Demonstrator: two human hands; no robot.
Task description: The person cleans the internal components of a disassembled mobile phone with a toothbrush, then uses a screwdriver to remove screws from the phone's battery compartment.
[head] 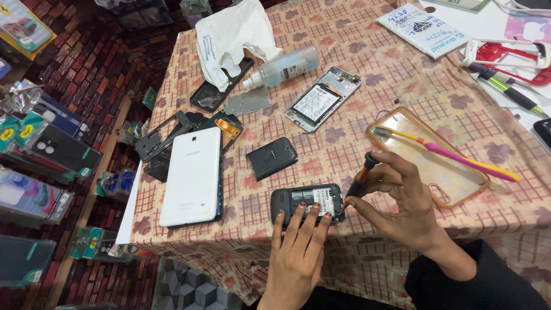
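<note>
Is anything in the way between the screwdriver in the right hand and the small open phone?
Nothing visible. The screwdriver in the right hand points at the right end of the small open phone. The left hand rests its fingers on the phone's middle, clear of that end.

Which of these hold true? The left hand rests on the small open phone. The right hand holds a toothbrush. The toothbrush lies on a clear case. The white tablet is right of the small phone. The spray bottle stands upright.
1. The left hand rests on the small open phone: true.
2. The right hand holds a toothbrush: false, it holds a screwdriver.
3. The toothbrush lies on a clear case: true.
4. The white tablet is right of the phone: false, left.
5. The spray bottle stands upright: false, it lies on its side.
</note>
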